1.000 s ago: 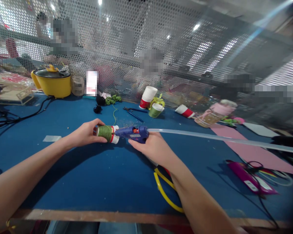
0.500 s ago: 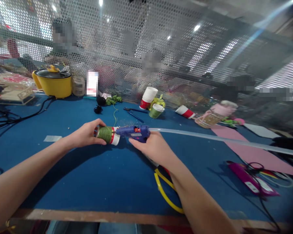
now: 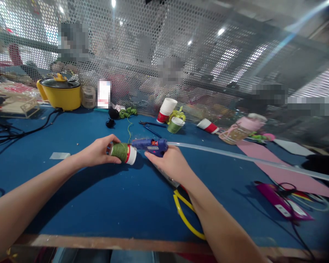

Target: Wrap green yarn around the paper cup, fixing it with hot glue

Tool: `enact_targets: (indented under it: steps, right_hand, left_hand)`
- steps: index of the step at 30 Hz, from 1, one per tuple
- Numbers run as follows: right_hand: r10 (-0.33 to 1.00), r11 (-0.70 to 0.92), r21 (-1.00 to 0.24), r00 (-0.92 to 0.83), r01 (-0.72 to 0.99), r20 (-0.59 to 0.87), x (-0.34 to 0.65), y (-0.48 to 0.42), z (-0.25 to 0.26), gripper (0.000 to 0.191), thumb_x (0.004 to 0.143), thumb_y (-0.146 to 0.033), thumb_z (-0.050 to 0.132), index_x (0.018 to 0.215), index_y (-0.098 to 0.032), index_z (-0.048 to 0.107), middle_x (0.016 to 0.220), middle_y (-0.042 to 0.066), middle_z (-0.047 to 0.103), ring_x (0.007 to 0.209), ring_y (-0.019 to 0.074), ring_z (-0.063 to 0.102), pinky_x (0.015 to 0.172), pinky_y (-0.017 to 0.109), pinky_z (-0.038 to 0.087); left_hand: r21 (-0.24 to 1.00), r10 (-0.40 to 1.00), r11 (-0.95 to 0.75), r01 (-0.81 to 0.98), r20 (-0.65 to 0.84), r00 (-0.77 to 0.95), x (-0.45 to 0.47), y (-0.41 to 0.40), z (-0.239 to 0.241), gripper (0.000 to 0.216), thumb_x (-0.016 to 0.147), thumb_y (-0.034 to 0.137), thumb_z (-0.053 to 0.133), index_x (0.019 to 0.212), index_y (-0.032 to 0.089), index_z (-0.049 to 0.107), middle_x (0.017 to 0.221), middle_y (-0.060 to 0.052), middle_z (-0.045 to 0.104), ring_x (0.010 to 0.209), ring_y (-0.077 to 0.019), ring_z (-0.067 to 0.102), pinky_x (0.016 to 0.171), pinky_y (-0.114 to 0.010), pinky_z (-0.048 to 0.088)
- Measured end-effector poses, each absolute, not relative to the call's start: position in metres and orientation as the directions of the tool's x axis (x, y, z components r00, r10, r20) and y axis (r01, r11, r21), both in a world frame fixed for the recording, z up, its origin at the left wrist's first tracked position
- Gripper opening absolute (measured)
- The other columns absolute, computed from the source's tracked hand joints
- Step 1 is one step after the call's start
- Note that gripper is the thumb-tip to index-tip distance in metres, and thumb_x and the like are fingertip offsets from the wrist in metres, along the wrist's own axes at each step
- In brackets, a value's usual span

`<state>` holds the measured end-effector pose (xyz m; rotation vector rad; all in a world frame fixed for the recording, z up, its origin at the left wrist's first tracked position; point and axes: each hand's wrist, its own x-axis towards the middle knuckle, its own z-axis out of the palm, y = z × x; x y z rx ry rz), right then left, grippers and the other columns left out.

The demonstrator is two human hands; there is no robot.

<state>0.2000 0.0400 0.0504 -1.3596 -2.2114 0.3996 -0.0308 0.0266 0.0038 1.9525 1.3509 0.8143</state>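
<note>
Lying on its side, a paper cup (image 3: 132, 155) has green yarn (image 3: 118, 151) wound round much of it. My left hand (image 3: 105, 150) grips the cup by its left end, thumb above and fingers below. A strand of the yarn runs back to a loose green bundle (image 3: 131, 111). My right hand (image 3: 173, 162) is closed round a blue glue gun (image 3: 151, 145), whose tip points left, close to the upper side of the cup. A long clear glue stick (image 3: 224, 151) sticks out from the gun's rear. Yellow-handled scissors (image 3: 185, 216) lie partly under my right forearm.
Pliers (image 3: 153, 125), a stack of paper cups (image 3: 167, 109), a green-wrapped cup (image 3: 176, 125) and a tipped cup (image 3: 207, 126) are farther back. A yellow pot (image 3: 60, 95) stands at back left. On the right lie pink paper (image 3: 279, 166) and a purple power strip (image 3: 282, 201). A mesh panel borders the back.
The glue gun has shifted slightly up, and its tip has moved away from the yarn's edge. The cup has moved slightly right, its white rim tilting a little downward.
</note>
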Motion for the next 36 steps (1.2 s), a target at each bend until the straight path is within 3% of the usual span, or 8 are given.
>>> enact_targets:
  steps: [7, 12, 23, 36]
  right_hand:
    - [0.955, 0.268, -0.701, -0.277, 0.661, 0.104, 0.2, 0.037, 0.054, 0.026, 0.072, -0.038, 0.054, 0.057, -0.016, 0.055, 0.038, -0.003, 0.046, 0.035, 0.0101, 0.044, 0.042, 0.023, 0.038]
    - [0.955, 0.24, -0.747, -0.29, 0.62, 0.066, 0.201, 0.035, 0.055, 0.027, 0.071, -0.039, 0.056, 0.059, -0.015, 0.057, 0.038, -0.003, 0.046, 0.035, 0.009, 0.043, 0.04, 0.021, 0.037]
    - [0.926, 0.345, -0.673, -0.353, 0.654, 0.132, 0.201, 0.033, 0.057, 0.029, 0.071, -0.036, 0.056, 0.049, -0.018, 0.048, 0.036, -0.003, 0.047, 0.036, 0.0105, 0.044, 0.043, 0.024, 0.038]
    - [0.885, 0.453, -0.576, -0.422, 0.68, 0.198, 0.204, 0.034, 0.057, 0.022, 0.072, -0.033, 0.055, 0.056, -0.018, 0.055, 0.048, 0.0, 0.054, 0.049, 0.0132, 0.05, 0.048, 0.025, 0.039]
  left_hand:
    - [0.879, 0.973, -0.098, 0.466, -0.013, 0.23, -0.031, 0.027, 0.006, 0.042, 0.067, 0.05, 0.06, 0.09, 0.016, 0.049, 0.077, -0.002, 0.058, 0.064, -0.017, 0.058, 0.053, -0.026, 0.043]
    - [0.895, 0.974, -0.079, 0.439, -0.026, 0.227, -0.03, 0.026, 0.009, 0.039, 0.069, 0.049, 0.058, 0.086, 0.016, 0.047, 0.074, -0.001, 0.056, 0.06, -0.0146, 0.056, 0.052, -0.025, 0.042]
    - [0.897, 0.984, -0.118, 0.425, 0.049, 0.171, -0.033, 0.031, -0.001, 0.04, 0.067, 0.045, 0.062, 0.084, 0.019, 0.038, 0.063, 0.003, 0.055, 0.052, -0.0122, 0.052, 0.046, -0.022, 0.037]
    - [0.922, 0.991, -0.024, 0.386, -0.03, 0.133, -0.032, 0.032, -0.001, 0.04, 0.068, 0.049, 0.06, 0.083, 0.02, 0.038, 0.065, 0.001, 0.057, 0.053, -0.0138, 0.055, 0.049, -0.025, 0.041]
